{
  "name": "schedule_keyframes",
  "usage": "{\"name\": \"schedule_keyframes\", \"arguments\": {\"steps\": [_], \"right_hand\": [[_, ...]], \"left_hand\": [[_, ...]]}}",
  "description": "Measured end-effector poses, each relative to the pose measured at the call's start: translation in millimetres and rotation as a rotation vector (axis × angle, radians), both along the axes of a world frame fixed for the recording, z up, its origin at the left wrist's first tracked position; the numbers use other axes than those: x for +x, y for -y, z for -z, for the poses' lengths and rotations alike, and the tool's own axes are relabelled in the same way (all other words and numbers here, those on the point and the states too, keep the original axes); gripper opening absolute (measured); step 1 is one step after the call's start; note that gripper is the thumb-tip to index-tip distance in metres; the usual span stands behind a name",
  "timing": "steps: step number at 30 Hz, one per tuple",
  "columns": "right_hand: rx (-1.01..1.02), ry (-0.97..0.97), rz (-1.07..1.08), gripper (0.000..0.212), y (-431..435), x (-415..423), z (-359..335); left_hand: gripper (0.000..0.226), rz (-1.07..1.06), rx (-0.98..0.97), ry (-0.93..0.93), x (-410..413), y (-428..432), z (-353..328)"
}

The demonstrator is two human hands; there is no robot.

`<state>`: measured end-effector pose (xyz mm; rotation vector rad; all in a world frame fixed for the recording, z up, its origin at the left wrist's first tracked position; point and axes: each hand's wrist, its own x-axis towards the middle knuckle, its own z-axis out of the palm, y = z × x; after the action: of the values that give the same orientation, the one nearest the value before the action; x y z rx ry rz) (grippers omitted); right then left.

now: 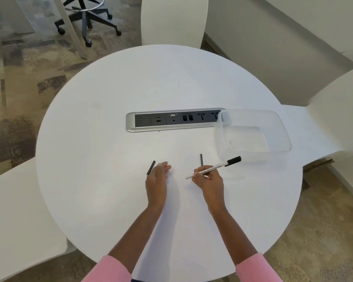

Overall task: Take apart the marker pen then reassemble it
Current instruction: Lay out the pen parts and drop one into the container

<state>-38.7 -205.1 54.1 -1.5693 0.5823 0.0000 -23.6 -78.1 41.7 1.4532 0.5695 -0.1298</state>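
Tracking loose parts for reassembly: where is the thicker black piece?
In the head view, the black piece lies on the white table just left of the left hand, well left of the marker.

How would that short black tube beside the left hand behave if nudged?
The short black tube looks round and slim, so it would probably roll on the smooth white round table. It seems small and likely light, easy to flick away accidentally.

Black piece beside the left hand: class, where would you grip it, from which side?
Pinch the black piece at mid-length, from above, across its narrow width. It lies flat on the table, slim and straight. The open left hand, just right of it, is nearest.
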Motion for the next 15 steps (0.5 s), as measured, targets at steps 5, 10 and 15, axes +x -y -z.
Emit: {"name": "schedule_keyframes", "arguments": {"steps": [5,10,15], "right_hand": [[-0.159,0.049,-0.026,0.01,0.3,1.7,1.2],[-0.43,0.276,-0.167,0.016,-4.4,1.1,-1.0],[-0.598,0.127,-0.39,0.011,-3.1,4.7,6.5]], "left_hand": [[0.04,0.265,0.804,0.285,0.5,-21.4,18.6],[0.065,0.513,1.176,0.234,2.5,-46.3,35.5],[0.095,0.605,1.216,0.184,-2.3,-60.0,48.8]]}}
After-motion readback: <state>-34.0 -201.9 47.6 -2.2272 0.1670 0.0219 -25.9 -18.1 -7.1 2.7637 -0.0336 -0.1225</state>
